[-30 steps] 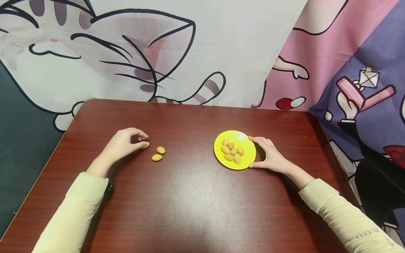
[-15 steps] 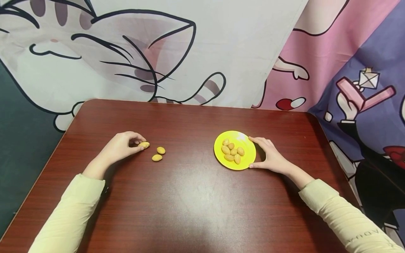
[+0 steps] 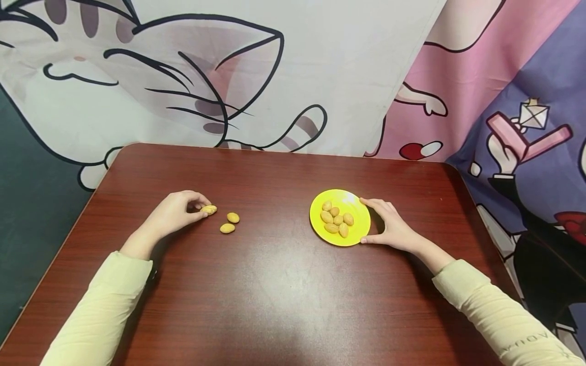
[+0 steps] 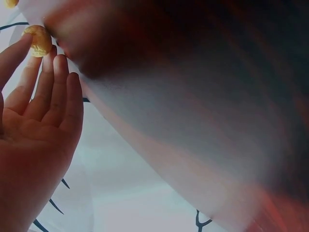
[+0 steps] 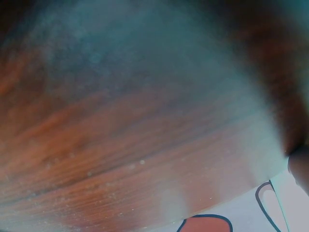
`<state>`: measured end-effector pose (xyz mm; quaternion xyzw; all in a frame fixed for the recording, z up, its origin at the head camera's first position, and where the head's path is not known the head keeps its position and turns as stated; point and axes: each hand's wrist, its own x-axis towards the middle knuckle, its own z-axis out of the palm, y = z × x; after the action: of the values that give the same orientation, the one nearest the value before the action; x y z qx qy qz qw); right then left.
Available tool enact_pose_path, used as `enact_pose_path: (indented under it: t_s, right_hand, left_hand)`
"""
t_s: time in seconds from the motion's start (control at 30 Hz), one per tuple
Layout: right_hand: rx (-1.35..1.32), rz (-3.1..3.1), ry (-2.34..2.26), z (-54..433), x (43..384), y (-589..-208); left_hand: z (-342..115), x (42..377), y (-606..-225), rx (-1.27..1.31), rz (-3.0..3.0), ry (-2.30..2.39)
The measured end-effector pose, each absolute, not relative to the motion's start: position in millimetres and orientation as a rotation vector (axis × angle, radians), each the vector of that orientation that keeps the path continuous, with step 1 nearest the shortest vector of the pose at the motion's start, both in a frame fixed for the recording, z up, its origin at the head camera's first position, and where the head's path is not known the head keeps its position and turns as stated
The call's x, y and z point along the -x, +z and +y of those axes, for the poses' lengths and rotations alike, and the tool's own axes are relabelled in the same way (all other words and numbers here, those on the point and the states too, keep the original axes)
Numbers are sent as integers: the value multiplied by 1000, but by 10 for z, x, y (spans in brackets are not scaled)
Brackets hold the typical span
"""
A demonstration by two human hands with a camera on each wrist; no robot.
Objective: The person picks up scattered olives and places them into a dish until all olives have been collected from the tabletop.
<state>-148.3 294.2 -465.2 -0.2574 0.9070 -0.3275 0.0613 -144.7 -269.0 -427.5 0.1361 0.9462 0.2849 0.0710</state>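
At the left of the table, my left hand pinches a small yellow oval nut-like piece between thumb and fingertips. The left wrist view shows this piece up close, with a wrinkled golden skin. Two similar pieces, a farther one and a nearer one, lie just right of the fingertips. My right hand holds the right rim of a round yellow plate, thumb and fingers spread along the edge. Several more such pieces lie grouped on it.
The dark red-brown wooden table has rounded far corners. Behind it hangs a cloth printed with a cartoon cat. A pink and purple printed cloth hangs at the right.
My left hand has shifted slightly down and its fingertips have drawn together on the piece, which shows more fully. The right hand and plate stay still.
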Motion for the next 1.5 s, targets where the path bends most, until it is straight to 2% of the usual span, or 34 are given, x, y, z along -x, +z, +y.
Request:
enact_pose_path:
  t_s: [0.73, 1.5]
  right_hand:
    - [759, 2736, -978, 2954, 1494, -4678]
    - [761, 2736, -981, 2932, 1474, -4634]
  left_hand:
    - [-2594, 1467, -4249, -420, 2906, 902]
    - [-2162, 1614, -4217, -522, 2880, 997]
